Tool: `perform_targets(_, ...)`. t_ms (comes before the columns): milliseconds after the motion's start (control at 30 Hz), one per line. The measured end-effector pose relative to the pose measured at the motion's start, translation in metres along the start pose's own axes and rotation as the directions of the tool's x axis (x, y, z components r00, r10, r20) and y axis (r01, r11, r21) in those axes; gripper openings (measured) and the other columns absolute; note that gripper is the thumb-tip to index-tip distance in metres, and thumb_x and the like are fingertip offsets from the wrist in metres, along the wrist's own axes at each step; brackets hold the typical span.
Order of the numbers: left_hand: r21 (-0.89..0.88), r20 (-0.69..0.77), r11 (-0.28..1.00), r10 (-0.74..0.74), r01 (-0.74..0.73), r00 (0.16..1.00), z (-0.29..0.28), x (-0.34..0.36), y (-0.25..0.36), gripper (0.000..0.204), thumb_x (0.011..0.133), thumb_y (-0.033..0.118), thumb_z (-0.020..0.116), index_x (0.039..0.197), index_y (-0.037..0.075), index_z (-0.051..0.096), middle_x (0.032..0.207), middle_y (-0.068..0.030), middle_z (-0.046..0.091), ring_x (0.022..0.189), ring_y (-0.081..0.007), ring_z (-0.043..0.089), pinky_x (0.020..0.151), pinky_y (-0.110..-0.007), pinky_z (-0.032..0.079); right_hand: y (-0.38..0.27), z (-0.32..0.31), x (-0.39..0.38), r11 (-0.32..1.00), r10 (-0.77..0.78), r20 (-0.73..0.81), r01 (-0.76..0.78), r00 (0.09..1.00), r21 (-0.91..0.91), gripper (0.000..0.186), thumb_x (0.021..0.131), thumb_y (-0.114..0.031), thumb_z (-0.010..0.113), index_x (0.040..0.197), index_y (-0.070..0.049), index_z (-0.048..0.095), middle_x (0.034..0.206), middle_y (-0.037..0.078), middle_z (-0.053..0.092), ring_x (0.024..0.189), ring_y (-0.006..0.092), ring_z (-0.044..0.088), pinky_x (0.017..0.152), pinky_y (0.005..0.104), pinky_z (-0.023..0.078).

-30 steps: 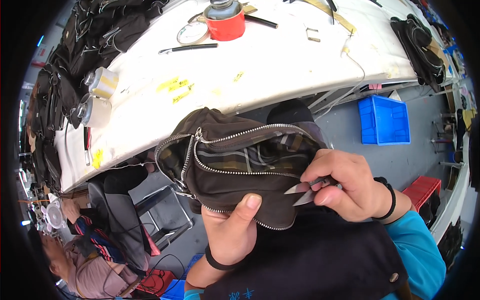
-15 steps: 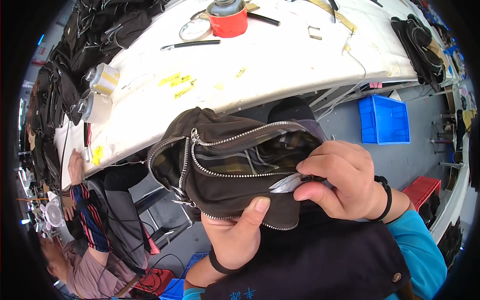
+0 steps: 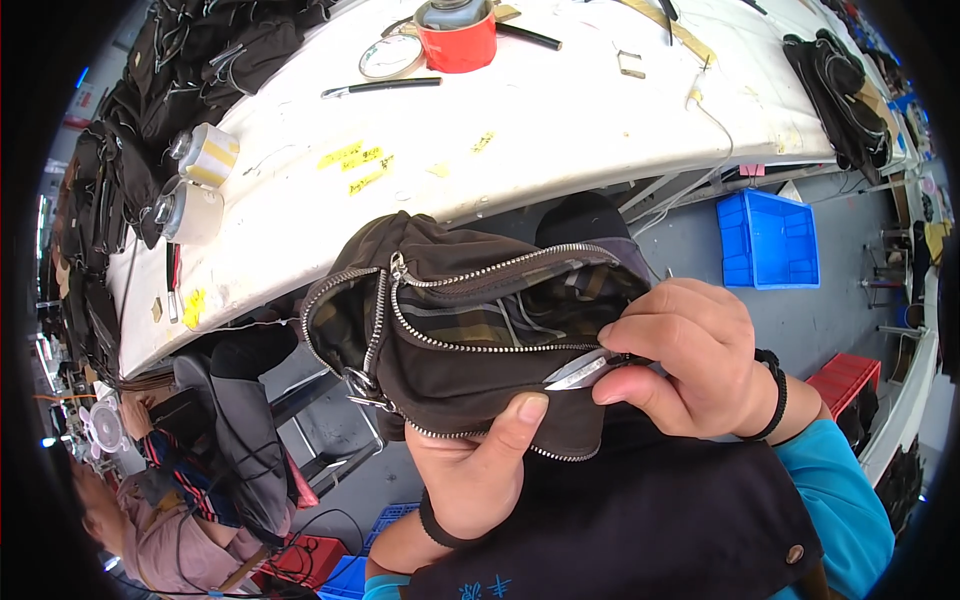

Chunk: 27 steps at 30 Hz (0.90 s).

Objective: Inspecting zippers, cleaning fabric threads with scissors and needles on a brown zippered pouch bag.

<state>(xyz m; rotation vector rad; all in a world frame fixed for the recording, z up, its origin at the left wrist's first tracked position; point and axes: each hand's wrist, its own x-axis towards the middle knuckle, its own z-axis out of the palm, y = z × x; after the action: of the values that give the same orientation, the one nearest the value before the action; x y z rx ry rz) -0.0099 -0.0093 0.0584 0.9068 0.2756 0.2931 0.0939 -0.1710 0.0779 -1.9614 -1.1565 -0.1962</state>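
A dark brown bag (image 3: 470, 385) with silver-toothed zippers hangs above my lap, its main zipper open on a plaid lining (image 3: 475, 322). My left hand (image 3: 475, 470) grips the bag's lower edge, thumb on the front panel and fingers hidden behind it. Closed at the bag's right end, my right hand (image 3: 685, 355) pinches thread snips (image 3: 580, 373) between thumb and fingers. Their silver blades point left across the fabric, just under the zipper teeth. Most of the snips' handle is hidden in my hand.
Ahead stands a white-topped table (image 3: 560, 120) with a red tape roll (image 3: 457, 48), a brush (image 3: 380, 88) and bottles at left. Black bags (image 3: 220, 60) are piled at far left. A blue crate (image 3: 768, 240) sits right on the floor. A co-worker (image 3: 170, 520) sits at left.
The snips' blades have turned slightly, and the bag and both hands have shifted a little right. The co-worker's arm has drawn back from the table edge.
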Motion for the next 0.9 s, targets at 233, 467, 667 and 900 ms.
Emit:
perform_targets(233,-0.001,0.025,1.000,0.001,-0.001,1.000,0.0013,-0.0005,-0.0005,0.032,0.084,-0.011,0.064,0.114,-0.005,0.058,0.108,-0.0116,0.066,0.096,-0.0156,0.063,0.088,-0.030,0.050,0.0011,0.0009,-0.0012,1.000,0.001,-0.009,-0.001,1.000,0.023,0.030,0.073,-0.024,0.078,0.085,-0.002,0.062,0.070,0.009,0.057,0.055,0.0252,0.056,0.049,0.0325,0.044)
perform_targets(467,0.022,0.025,1.000,-0.007,0.007,1.000,0.0000,-0.0002,0.0003,0.031,0.084,-0.011,0.063,0.114,-0.005,0.058,0.109,-0.0115,0.066,0.096,-0.0150,0.063,0.087,-0.029,0.050,-0.0003,0.0011,0.0005,0.995,0.050,0.020,-0.052,0.999,0.083,0.029,0.074,-0.022,0.078,0.086,-0.001,0.061,0.068,0.009,0.055,0.055,0.0258,0.055,0.048,0.0330,0.044)
perform_targets(667,0.027,0.023,1.000,-0.007,0.007,1.000,-0.0004,0.0007,0.0008,0.030,0.084,-0.010,0.064,0.113,-0.005,0.059,0.106,-0.0111,0.067,0.094,-0.0145,0.063,0.086,-0.028,0.050,-0.0014,0.0032,0.0000,0.987,0.096,0.028,-0.099,0.995,0.126,0.028,0.074,-0.020,0.078,0.085,-0.001,0.061,0.066,0.008,0.053,0.053,0.0261,0.054,0.047,0.0338,0.042)
perform_targets(900,0.053,0.007,0.999,-0.006,0.005,1.000,0.0005,0.0019,0.0004,0.029,0.084,-0.010,0.064,0.112,-0.004,0.060,0.105,-0.0104,0.067,0.094,-0.0143,0.063,0.085,-0.028,0.050,-0.0006,0.0065,-0.0029,0.987,0.111,0.015,-0.112,0.994,0.112,0.028,0.074,-0.020,0.079,0.084,-0.002,0.061,0.066,0.009,0.054,0.054,0.0269,0.054,0.047,0.0339,0.042)
